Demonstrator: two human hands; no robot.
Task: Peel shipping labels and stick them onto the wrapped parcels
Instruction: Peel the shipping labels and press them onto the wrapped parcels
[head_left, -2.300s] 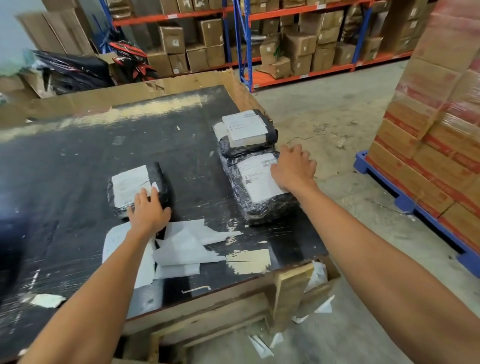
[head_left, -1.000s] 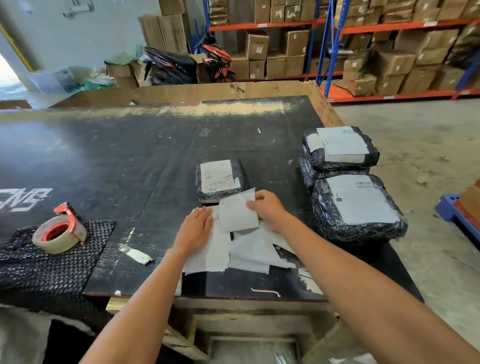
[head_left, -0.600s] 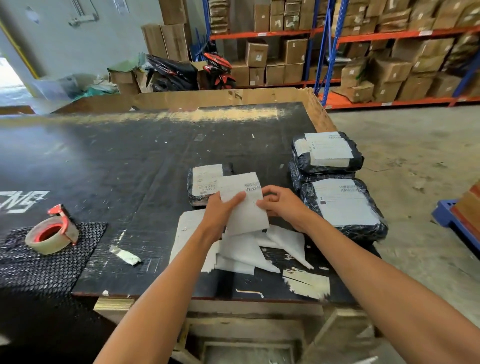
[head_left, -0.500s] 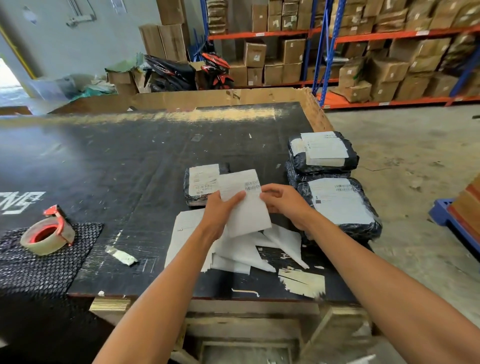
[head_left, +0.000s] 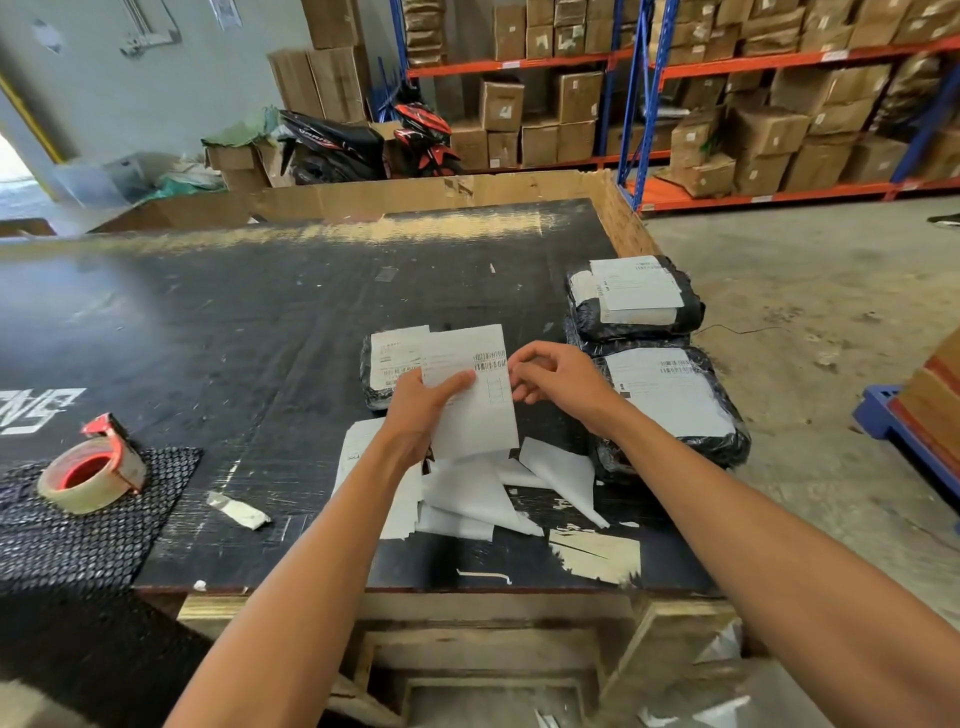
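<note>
My left hand (head_left: 418, 408) holds a white shipping label (head_left: 475, 410) upright above the black table (head_left: 218, 338), thumb across its face. My right hand (head_left: 558, 376) pinches the label's right edge near the barcode. Behind the label lies a small black wrapped parcel (head_left: 382, 364) with a label stuck on it. To the right sit two larger black wrapped parcels, a near one (head_left: 675, 405) and a far one (head_left: 634, 296) stacked on another; both carry white labels. A pile of white backing sheets (head_left: 467, 493) lies under my hands.
A roll of tape in a red dispenser (head_left: 91, 475) rests on black bubble wrap (head_left: 62, 530) at the left. A paper scrap (head_left: 239, 512) lies near the front edge. Cardboard edges the table's back. Shelving with boxes, a motorbike (head_left: 363, 140) and a blue pallet (head_left: 893, 421) surround it.
My hands left the parcels, came to the paper pile and lifted one label off it. In the last half second my right hand's fingers have worked at the label's right edge.
</note>
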